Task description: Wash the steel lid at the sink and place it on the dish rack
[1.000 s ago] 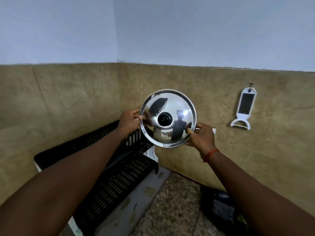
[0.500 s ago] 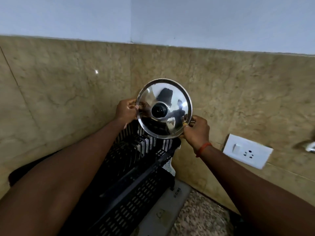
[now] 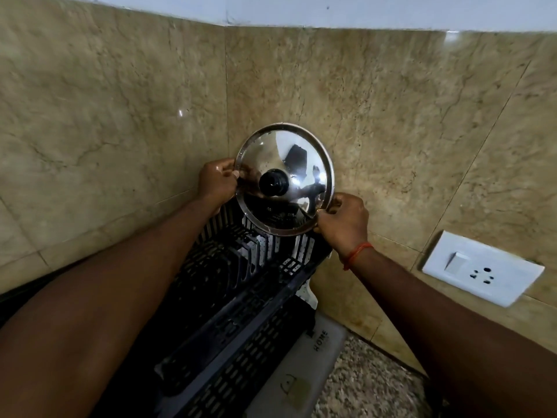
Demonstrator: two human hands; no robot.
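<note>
The steel lid (image 3: 284, 179) is a round, mirror-bright domed disc with a raised rim and a black knob (image 3: 273, 183) at its centre; its polished face shows dark reflections and a few water drops near the upper edge. It is held upright, face toward the camera, just above the far end of the black dish rack (image 3: 241, 300), in front of the tiled wall corner (image 3: 226, 95). Left hand (image 3: 217, 184): grip closed on the lid's left rim, thumb on the front face. Right hand (image 3: 343, 223): grip closed on the lower right rim, fingertips pinching the edge; a red thread band (image 3: 355, 254) sits on that wrist. Compared with half a second ago, the lid stands lower against the rack, its bottom edge now overlapping the upright slats, and the view has tilted down, so less of the painted wall shows above the tiles. The white switch and socket plate (image 3: 482, 268) remains on the right wall. Whether the lid's bottom edge touches the slats cannot be determined; it covers them from this angle. The rack's near end is hidden behind the left forearm. A grey drip tray (image 3: 313, 357) under the rack carries lettering too small to read fully, and the speckled tabletop (image 3: 370, 384) is cut off at the lower edge.
</note>
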